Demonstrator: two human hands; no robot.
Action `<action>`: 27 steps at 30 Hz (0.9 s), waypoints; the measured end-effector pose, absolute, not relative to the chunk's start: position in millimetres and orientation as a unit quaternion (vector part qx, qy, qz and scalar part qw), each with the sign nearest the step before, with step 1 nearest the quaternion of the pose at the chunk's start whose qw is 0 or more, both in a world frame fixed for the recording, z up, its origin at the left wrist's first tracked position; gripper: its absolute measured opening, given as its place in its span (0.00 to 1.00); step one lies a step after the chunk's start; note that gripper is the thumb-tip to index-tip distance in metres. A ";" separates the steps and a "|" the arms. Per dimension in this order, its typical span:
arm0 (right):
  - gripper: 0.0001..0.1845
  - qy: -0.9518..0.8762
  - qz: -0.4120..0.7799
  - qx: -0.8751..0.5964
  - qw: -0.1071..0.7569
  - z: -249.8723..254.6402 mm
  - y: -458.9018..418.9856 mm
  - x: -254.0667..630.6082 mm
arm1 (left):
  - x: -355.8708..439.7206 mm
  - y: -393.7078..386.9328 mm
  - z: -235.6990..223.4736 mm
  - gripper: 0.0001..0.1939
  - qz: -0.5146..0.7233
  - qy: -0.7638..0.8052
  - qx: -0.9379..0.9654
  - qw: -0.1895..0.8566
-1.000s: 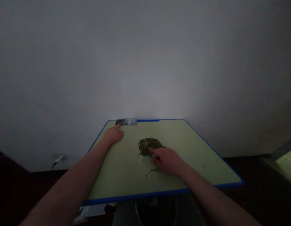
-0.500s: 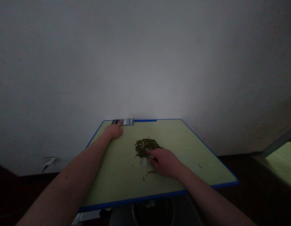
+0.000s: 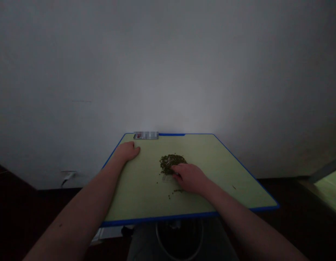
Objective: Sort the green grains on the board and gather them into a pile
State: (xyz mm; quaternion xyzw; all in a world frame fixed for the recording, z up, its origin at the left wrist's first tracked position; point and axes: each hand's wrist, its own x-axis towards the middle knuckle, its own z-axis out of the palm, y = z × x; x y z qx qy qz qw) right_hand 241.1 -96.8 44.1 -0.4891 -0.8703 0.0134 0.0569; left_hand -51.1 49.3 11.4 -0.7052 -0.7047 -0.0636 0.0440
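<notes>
A heap of small dark-green grains (image 3: 171, 161) lies near the middle of a pale green table with a blue rim (image 3: 184, 216). My right hand (image 3: 190, 177) rests palm down at the heap's near right edge, with its fingers stretched onto the grains and holding nothing. Just left of its fingertips lies a small clear, pale piece (image 3: 166, 178), too dim to name. My left hand (image 3: 129, 150) lies palm down on the table's far left part, holding nothing. It stays a little short of a phone (image 3: 142, 136) at the far edge.
A few stray grains (image 3: 175, 192) lie near my right hand, and a single one (image 3: 234, 187) lies towards the right edge. A dim white wall (image 3: 168, 72) stands right behind the table. A round dark bin (image 3: 180, 239) sits under the near edge. A second green surface (image 3: 329, 183) shows far right.
My left hand has drawn its finger back from the phone and now lies on the table. My right hand has stayed at the heap's edge. The view has shifted slightly.
</notes>
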 end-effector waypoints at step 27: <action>0.06 -0.902 0.077 -0.395 0.154 77.8 -81.1 256.4 | -67.7 40.0 11.6 0.16 -0.083 -0.669 -0.738 0.019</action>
